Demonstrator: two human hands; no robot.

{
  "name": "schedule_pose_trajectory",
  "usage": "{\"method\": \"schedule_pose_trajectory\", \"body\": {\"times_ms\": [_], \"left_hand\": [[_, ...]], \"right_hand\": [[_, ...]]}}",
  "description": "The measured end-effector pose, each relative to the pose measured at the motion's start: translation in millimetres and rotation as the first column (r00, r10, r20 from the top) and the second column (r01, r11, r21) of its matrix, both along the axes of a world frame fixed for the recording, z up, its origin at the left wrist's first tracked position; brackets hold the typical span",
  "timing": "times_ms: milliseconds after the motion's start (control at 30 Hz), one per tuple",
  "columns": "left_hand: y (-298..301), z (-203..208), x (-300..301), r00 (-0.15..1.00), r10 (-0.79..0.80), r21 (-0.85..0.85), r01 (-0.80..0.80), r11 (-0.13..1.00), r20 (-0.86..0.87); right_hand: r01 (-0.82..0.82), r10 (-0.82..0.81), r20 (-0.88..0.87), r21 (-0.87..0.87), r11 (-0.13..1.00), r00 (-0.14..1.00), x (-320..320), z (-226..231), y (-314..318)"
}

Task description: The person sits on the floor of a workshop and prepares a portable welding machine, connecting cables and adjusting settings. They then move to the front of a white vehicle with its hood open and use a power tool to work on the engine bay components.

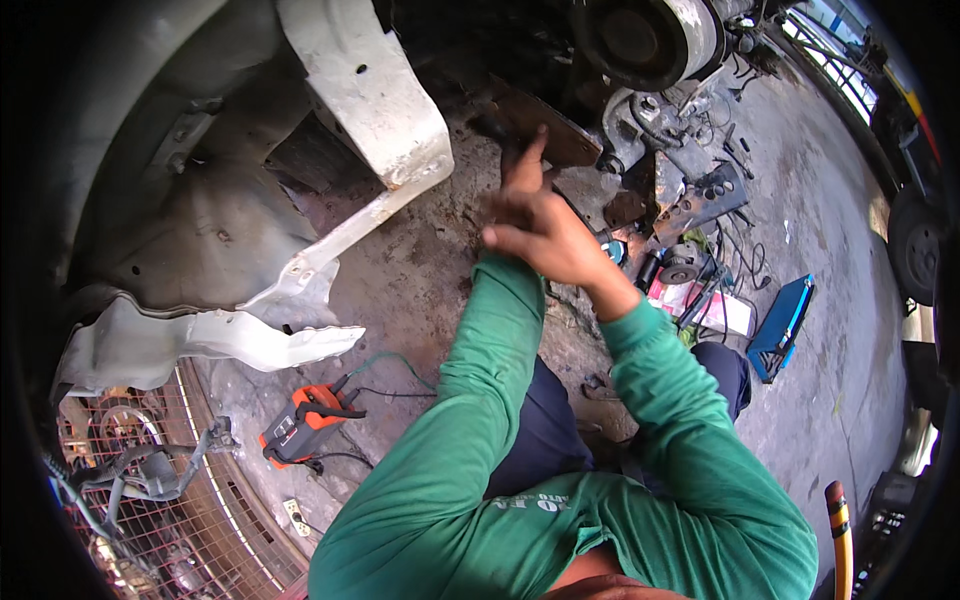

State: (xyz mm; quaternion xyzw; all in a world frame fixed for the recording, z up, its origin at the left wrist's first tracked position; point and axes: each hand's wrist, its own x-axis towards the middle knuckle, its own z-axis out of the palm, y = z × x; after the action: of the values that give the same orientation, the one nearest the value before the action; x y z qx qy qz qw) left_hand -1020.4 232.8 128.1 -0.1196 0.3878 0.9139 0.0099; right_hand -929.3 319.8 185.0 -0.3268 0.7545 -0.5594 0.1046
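My left arm reaches forward in a green sleeve. Its hand [525, 172] shows only in part, with one finger or thumb stretched forward beside a rusty metal plate [545, 128]. Whether it grips the plate I cannot make out. My right hand [552, 236] crosses over the left wrist at the cuff, thumb and fingers apart and nothing seen in them. Left of both hands a bent white vehicle body panel [385, 120] reaches in, with a torn lower edge.
An orange and black portable machine [305, 425] with cables stands on the concrete floor at left, near a red wire grille [190, 500]. To the right lie an angle grinder [684, 262], a perforated metal bracket [705, 203] and a blue case [782, 330]. A round vehicle part [645, 40] hangs above.
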Motion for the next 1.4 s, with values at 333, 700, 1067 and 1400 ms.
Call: {"method": "schedule_pose_trajectory", "body": {"times_ms": [333,700,1067,1400], "left_hand": [[-17,-8,-12,0.713,0.291,-0.662,-0.701,0.265,-0.638],[-34,0,-14,0.974,-0.025,-0.548,-0.107,0.829,-0.227],[-19,12,7,0.995,0.044,-0.455,-0.081,0.887,-0.092],[-3,153,131,0.812,-0.552,-0.942,0.309,0.133,0.188]], "right_hand": [[-0.102,0.131,0.44,-0.091,0.991,0.888,49,59,143],[-0.231,0.31,0.424,-0.228,0.946,0.851,50,62,221],[0.175,-0.048,0.599,-0.156,0.972,0.799,-36,-49,348],[0.313,-0.407,0.296,0.318,0.895,0.864,-102,-138,316]]}}
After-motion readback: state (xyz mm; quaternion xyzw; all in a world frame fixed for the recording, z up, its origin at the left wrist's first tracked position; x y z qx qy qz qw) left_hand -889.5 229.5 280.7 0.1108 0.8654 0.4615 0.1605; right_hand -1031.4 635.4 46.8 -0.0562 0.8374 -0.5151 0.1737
